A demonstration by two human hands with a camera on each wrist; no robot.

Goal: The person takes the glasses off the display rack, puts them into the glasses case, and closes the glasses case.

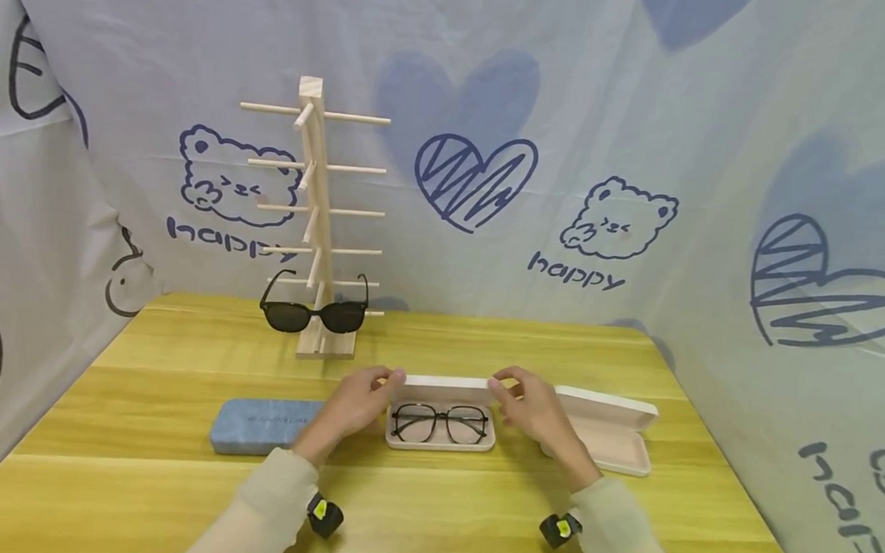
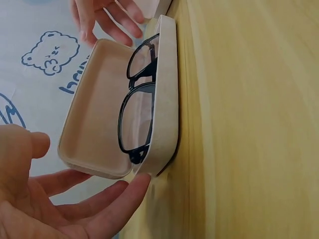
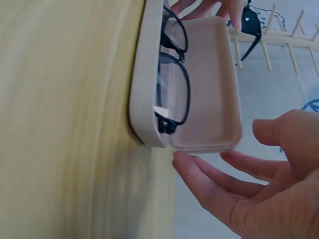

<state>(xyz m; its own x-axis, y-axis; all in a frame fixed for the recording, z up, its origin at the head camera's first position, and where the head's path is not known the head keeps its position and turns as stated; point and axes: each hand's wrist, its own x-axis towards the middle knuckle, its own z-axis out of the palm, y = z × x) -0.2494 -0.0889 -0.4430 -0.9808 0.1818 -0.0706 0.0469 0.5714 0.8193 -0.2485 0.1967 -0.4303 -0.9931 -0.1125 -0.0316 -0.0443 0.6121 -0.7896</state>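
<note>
Dead centre of the head view there's an open case (image 1: 440, 437) on the table (image 1: 430, 510), with black clear glasses (image 1: 439, 422) lying folded in its tray. Left hand (image 1: 356, 406) is at the left end of the lid (image 1: 442, 388), right hand (image 1: 531, 408) at the right end, fingers loosely spread and relaxed. From the wrist views neither hand is clamped on anything: the left fingertips (image 2: 134, 185) just touch the case's near corner, and the right fingers (image 3: 199, 174) sit just beside the other end, can't tell if they actually touch. Blue case (image 1: 262, 425) is closed at centre left, and another white case (image 1: 607, 431) lies open to the right. Further back, upper left of centre, a wooden rack (image 1: 318, 220) holds sunglasses (image 1: 314, 313) on its lowest pegs.
</note>
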